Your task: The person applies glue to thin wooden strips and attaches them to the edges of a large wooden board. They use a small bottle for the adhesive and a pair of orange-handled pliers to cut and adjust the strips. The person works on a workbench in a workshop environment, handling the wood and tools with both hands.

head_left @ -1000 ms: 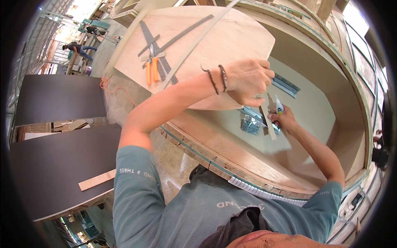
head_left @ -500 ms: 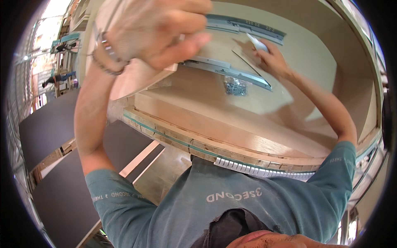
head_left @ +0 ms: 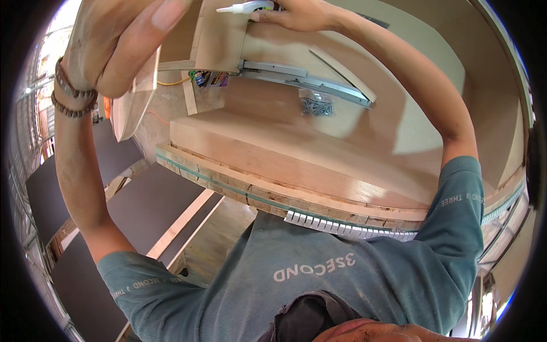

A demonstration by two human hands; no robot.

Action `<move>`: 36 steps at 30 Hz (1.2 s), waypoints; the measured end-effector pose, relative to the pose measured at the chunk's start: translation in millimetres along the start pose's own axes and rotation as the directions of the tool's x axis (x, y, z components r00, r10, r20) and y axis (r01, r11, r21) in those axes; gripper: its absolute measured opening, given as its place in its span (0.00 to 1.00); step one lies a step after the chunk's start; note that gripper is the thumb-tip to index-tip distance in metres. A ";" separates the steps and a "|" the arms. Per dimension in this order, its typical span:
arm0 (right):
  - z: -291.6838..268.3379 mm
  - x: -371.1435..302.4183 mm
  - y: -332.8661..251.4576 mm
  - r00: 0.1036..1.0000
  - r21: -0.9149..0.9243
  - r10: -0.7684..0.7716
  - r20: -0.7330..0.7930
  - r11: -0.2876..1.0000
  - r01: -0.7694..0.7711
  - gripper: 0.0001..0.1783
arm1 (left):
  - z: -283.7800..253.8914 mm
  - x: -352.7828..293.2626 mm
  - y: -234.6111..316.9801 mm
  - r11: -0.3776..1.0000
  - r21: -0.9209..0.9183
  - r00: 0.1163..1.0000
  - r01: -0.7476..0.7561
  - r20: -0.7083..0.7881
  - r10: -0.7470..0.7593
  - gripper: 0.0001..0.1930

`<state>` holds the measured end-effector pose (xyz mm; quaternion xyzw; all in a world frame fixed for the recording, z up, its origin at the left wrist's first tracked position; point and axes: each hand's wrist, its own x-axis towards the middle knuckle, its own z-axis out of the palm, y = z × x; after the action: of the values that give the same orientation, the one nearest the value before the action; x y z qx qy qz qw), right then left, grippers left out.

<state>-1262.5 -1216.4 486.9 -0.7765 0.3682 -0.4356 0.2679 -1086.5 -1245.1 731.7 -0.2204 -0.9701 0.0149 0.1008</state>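
Note:
My right hand (head_left: 307, 13), at the top, is closed around a small white squeeze bottle (head_left: 246, 7). Its narrow nozzle points left, over the edge of a pale wooden partition (head_left: 219, 43). My left hand (head_left: 117, 48) is raised close to the camera at the upper left, fingers bent, its top cut off by the frame. It appears to grip a light wooden panel (head_left: 135, 108) that hangs tilted below it, beside the cabinet. Below my right hand, a metal drawer slide (head_left: 302, 78) lies inside the cabinet, with a clear bag of screws (head_left: 317, 104) next to it.
A thin wooden strip (head_left: 342, 74) leans across the slide's right end. The cabinet's front edge (head_left: 273, 199) runs close before my body, with a white slotted strip (head_left: 347, 227) along it. Dark boards (head_left: 142, 211) lie at the left; an orange cable (head_left: 158, 117) runs across the floor.
My right hand has carried the bottle up and left to the partition. My left hand and the wooden panel have moved left, away from the cabinet, uncovering floor and cables.

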 end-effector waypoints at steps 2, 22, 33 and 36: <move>3.1 22.5 1.7 0.997 -0.035 -0.069 0.036 0.997 0.071 0.16 | -0.6 1.5 -2.1 1.000 -0.012 1.000 -0.025 -0.016 0.025 0.20; 41.2 65.6 -37.5 0.968 0.172 -0.230 0.099 0.962 0.211 0.22 | -12.8 -8.0 10.2 0.998 -0.001 0.998 0.062 0.007 -0.062 0.21; 51.1 74.7 -53.9 0.898 0.220 -0.435 -0.056 0.872 0.437 0.21 | -17.3 -10.0 12.0 0.998 0.002 0.998 0.068 -0.003 -0.068 0.21; 47.6 76.2 -64.0 0.920 0.228 -0.392 0.005 0.896 0.381 0.18 | -17.1 -11.7 11.5 0.998 0.002 0.998 0.069 -0.008 -0.069 0.21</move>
<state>-1172.6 -1235.8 547.8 -0.8099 0.1488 -0.4986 0.2706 -1067.8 -1240.0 745.4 -0.1869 -0.9766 0.0114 0.1055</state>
